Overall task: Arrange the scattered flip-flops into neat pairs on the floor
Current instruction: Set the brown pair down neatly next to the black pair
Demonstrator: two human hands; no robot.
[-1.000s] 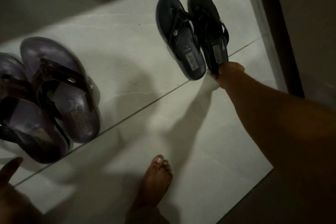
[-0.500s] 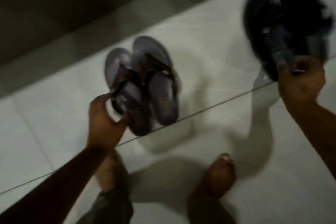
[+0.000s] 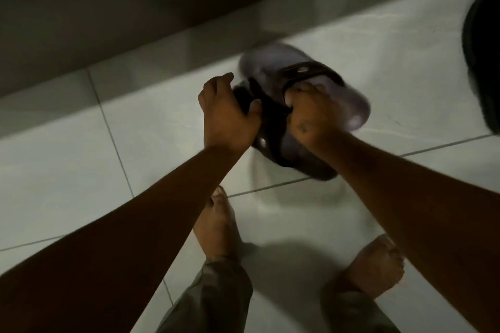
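Two grey-purple flip-flops with dark straps sit on the pale tiled floor at frame centre. My left hand point(image 3: 230, 113) grips the strap of the left flip-flop point(image 3: 273, 143), which my hands mostly hide. My right hand point(image 3: 308, 113) has its fingers hooked under the strap of the right flip-flop point(image 3: 335, 89). Both flip-flops are blurred. A black flip-flop point(image 3: 484, 62) of the other pair shows only partly at the right edge, apart from both hands.
A dark wall with a skirting strip point(image 3: 135, 43) runs along the far side, just beyond the grey-purple pair. My two bare feet point(image 3: 216, 224) point(image 3: 376, 265) stand on the tiles below the hands. Open tiled floor point(image 3: 67, 165) lies to the left.
My right hand has let go of the black pair and moved left onto the grey-purple pair. The view has swung left, pushing the black pair to the right edge.
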